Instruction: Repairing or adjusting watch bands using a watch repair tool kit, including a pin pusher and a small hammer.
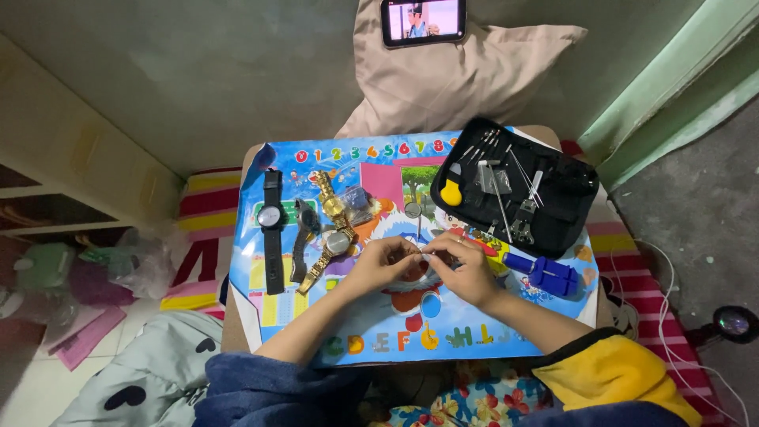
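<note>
My left hand (385, 263) and my right hand (466, 269) meet over the middle of a small table covered by a colourful children's mat (395, 332). Between the fingertips of both hands sits a small pale, shiny object (425, 255); it is too small to identify. To the left of my hands lie a black wristwatch (272, 229), a grey watch (304, 237) and a gold-coloured watch (334, 229), laid side by side.
An open black tool case (573, 207) with slim metal tools and a yellow piece lies at the right back. A blue tool (547, 273) rests by my right hand. A beige pillow (443, 79) holds a phone (423, 21) with a lit screen.
</note>
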